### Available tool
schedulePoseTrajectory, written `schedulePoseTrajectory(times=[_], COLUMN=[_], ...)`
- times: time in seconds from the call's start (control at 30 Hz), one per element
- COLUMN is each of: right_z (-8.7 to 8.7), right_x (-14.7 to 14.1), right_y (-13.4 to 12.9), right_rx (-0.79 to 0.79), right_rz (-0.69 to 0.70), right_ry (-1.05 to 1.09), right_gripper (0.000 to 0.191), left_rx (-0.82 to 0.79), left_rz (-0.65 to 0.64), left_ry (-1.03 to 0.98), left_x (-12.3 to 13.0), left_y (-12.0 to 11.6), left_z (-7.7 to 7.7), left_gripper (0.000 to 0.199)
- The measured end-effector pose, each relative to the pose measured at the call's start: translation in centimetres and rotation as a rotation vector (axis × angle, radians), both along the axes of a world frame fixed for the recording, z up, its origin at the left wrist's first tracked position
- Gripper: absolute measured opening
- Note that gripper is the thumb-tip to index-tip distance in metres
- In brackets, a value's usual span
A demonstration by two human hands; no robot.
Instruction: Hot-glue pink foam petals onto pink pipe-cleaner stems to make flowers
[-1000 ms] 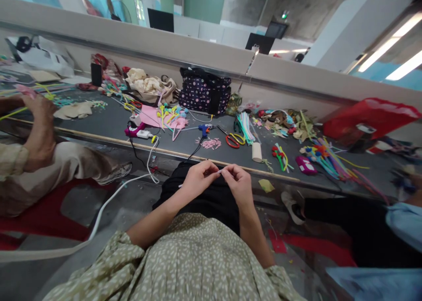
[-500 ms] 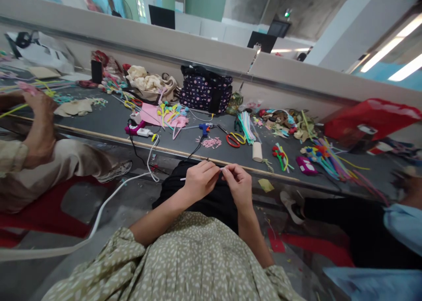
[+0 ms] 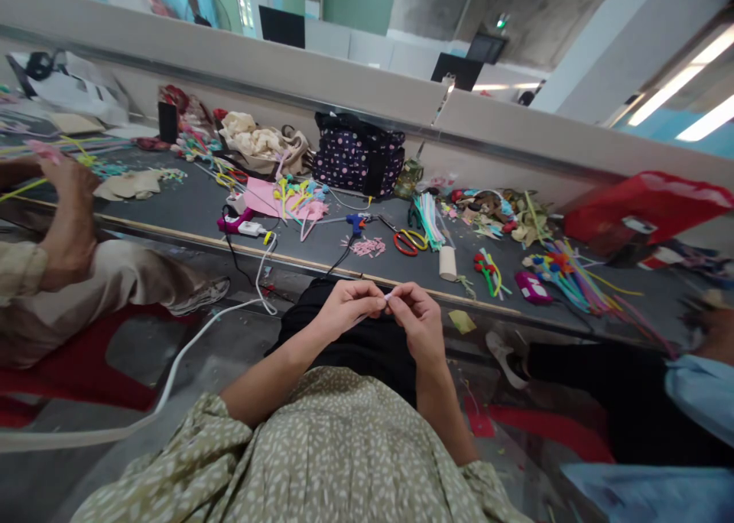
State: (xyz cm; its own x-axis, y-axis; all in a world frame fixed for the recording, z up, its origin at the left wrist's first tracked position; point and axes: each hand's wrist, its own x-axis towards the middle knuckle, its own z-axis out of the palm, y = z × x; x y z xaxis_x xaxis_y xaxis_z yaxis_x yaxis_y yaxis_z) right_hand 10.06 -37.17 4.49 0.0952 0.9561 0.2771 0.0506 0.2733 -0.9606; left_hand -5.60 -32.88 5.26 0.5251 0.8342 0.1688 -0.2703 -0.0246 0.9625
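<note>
Over my lap, just below the table edge, both hands meet at the fingertips. My left hand (image 3: pixel 349 306) is closed, thumb and index finger pinching a thin pale stem that slants down under the palm. My right hand (image 3: pixel 420 319) pinches a small pale pink piece (image 3: pixel 388 297) at the stem's tip, right against the left fingertips. Whether that piece is separate from the stem is too small to tell. On the table in front lie a pile of short pink pieces (image 3: pixel 370 247), a blue glue gun (image 3: pixel 356 222) and red-and-yellow-handled scissors (image 3: pixel 408 242).
Bundled pipe cleaners (image 3: pixel 430 221), a beige cylinder (image 3: pixel 447 263) and a purple box (image 3: pixel 533 287) stand to the right. A dark dotted bag (image 3: pixel 358 156) is at the back. A white cable (image 3: pixel 200 336) runs past my left. Co-workers sit on both sides.
My left hand has turned, its thumb now showing along the top. The stem, which poked out left of that hand, now slants beneath it. The pale pink piece shows more between the fingertips.
</note>
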Motion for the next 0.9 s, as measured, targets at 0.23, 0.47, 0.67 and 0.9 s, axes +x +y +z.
schedulePoseTrajectory(times=[0.23,0.47,0.67,0.9], right_z=[0.2,-0.4,-0.2,-0.4], right_x=[-0.1,-0.3,-0.6,-0.5], right_y=[-0.2,0.4,0.5,0.5], right_rx=[0.017,0.031,0.033,-0.103], right_rz=[0.050,-0.124,-0.164,-0.002], right_ry=[0.025,-0.113,-0.169,0.119], right_gripper=[0.011,0.014,0.016,0.019], left_rx=[-0.458,-0.164,0.545,0.435], left_rz=[-0.311,-0.068,0.402,0.324], left_ry=[-0.171,0.025,0.313,0.208], left_x=[0.2,0.6,0.8,0.8], left_y=[1.0,0.7,-0.2,0.0], left_z=[-1.7,-1.5,-1.1,-1.0], left_gripper=[0.018,0.023,0.015,0.019])
